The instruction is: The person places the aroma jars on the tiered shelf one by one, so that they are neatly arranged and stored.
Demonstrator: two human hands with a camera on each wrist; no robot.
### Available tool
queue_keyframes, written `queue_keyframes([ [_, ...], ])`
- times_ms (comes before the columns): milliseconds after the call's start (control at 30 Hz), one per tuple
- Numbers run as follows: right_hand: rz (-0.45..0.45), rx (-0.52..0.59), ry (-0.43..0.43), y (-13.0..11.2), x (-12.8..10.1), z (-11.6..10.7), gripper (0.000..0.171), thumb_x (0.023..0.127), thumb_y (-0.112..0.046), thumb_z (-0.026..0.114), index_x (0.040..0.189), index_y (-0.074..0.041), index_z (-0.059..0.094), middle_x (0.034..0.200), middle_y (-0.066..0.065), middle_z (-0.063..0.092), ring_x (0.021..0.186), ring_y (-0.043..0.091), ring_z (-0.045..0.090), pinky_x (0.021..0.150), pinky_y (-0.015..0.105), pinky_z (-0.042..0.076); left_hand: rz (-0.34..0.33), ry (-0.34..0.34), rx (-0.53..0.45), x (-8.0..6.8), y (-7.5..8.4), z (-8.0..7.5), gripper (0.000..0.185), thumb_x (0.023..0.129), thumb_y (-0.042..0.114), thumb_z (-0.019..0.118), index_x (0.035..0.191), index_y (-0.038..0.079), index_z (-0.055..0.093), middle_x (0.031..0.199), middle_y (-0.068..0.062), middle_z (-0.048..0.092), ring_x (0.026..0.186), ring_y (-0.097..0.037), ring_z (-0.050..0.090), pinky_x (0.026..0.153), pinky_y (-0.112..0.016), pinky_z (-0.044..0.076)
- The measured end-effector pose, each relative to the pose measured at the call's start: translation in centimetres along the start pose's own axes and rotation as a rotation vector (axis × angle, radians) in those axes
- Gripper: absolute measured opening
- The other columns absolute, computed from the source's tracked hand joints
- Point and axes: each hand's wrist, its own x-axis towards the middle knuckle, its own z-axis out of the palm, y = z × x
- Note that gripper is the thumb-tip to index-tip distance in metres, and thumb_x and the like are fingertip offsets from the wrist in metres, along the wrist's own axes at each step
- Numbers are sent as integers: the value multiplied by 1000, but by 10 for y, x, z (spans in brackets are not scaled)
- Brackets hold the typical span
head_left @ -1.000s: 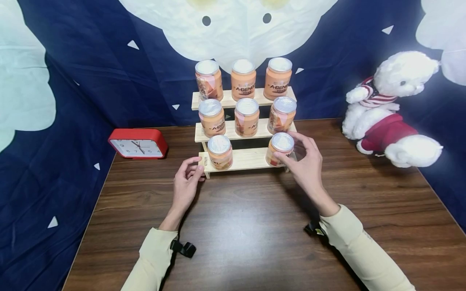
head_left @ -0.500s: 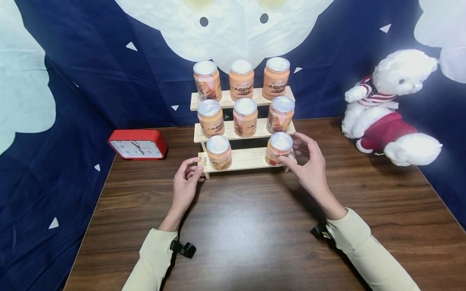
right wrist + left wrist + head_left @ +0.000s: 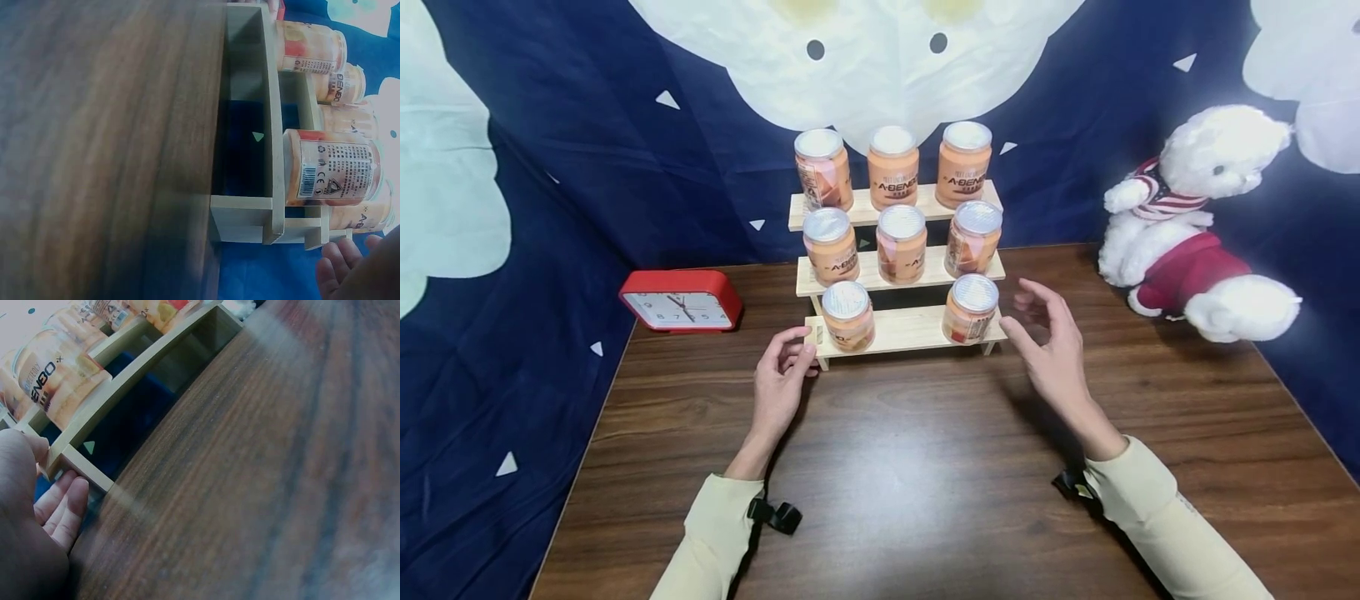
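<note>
A three-step wooden display rack (image 3: 910, 327) carries orange jars with silver lids. My left hand (image 3: 778, 383) grips the left end of its lowest step; in the left wrist view the thumb lies above the board and the curled fingers (image 3: 65, 509) reach below it. Just right of the jar (image 3: 970, 310) at the right end of that step, my right hand (image 3: 1058, 354) hangs with thumb and fingers apart, holding nothing. Another jar (image 3: 848, 317) stands at the step's left end, with bare board between the two. In the right wrist view, the right-hand jar (image 3: 334, 167) shows its barcode label.
Three jars stand on the middle step and three on the top one, such as the jar (image 3: 892, 168). A red clock (image 3: 681, 300) is left of the rack. A white plush toy (image 3: 1195, 225) leans at the right. Dark blue cloth (image 3: 572, 167) hangs behind the wooden table (image 3: 880, 483).
My right hand has let go of the right-hand jar on the lowest step and moved off to its right. The left hand keeps its grip on the rack.
</note>
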Motion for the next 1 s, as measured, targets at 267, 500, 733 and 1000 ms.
queue_keyframes([
  [267,7,-25,-12,4,-3,-3,45,108,-4,66,153,-1,61,132,24,68,117,13,60,102,27,48,9,-9,13,1,1,-1,30,110,3,68,139,-3,68,106,-15,74,88,-10,71,76,-23,64],
  [500,-27,-51,-3,2,-3,-7,42,111,-7,61,151,0,62,130,24,68,114,7,58,98,21,43,5,-7,25,0,5,2,31,109,3,69,140,0,68,109,-18,73,89,-12,70,76,-23,64],
  [733,-18,-105,-17,0,0,-13,41,112,-11,61,151,0,63,131,24,66,114,6,56,99,24,43,-2,-4,47,-4,10,0,33,109,4,70,141,-1,67,114,-20,71,91,-10,70,76,-22,64],
  [1000,-2,-227,-56,-3,8,-32,45,114,-22,60,153,-1,62,139,26,64,124,30,59,103,23,41,73,16,350,-1,31,-23,36,103,2,76,138,1,71,124,-21,73,96,-10,72,77,-12,55],
])
